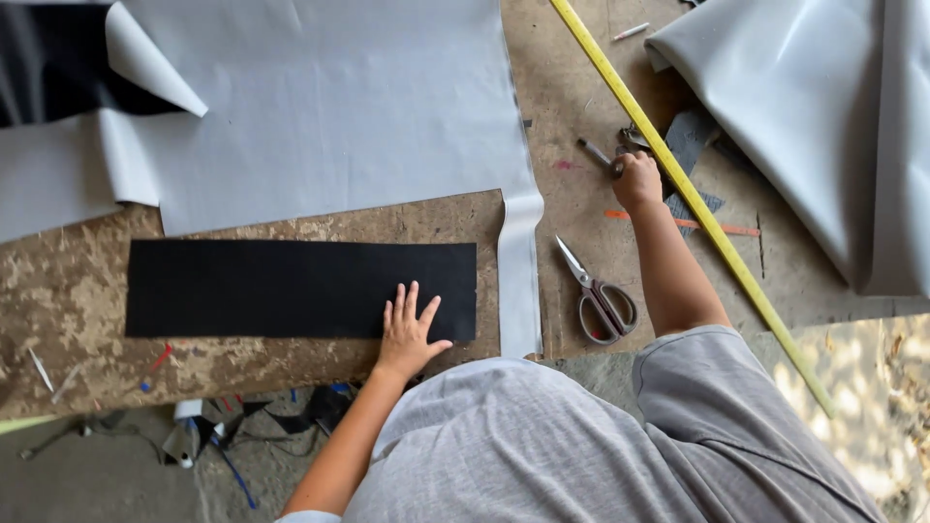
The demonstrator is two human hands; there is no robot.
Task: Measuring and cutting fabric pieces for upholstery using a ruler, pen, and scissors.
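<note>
While 1 black strip (291, 289) is pressed flat on the worn table (58, 291) by the left hand (409, 334), fingers spread, the right hand (636, 179) is closed on a partly hidden dark tool (593, 152). 1 pair of scissors (599, 295) and 1 yellow tape (678, 184) are seen.

There is a single view, from a camera worn on the person's head. It looks almost straight down over the grey-shirted shoulders onto the worn desk (291, 373), from above and slightly behind the body. It sits close enough that both forearms fill the lower frame, while the desk's far side runs out at the top edge. The floor (97, 475) shows at lower left.
</note>
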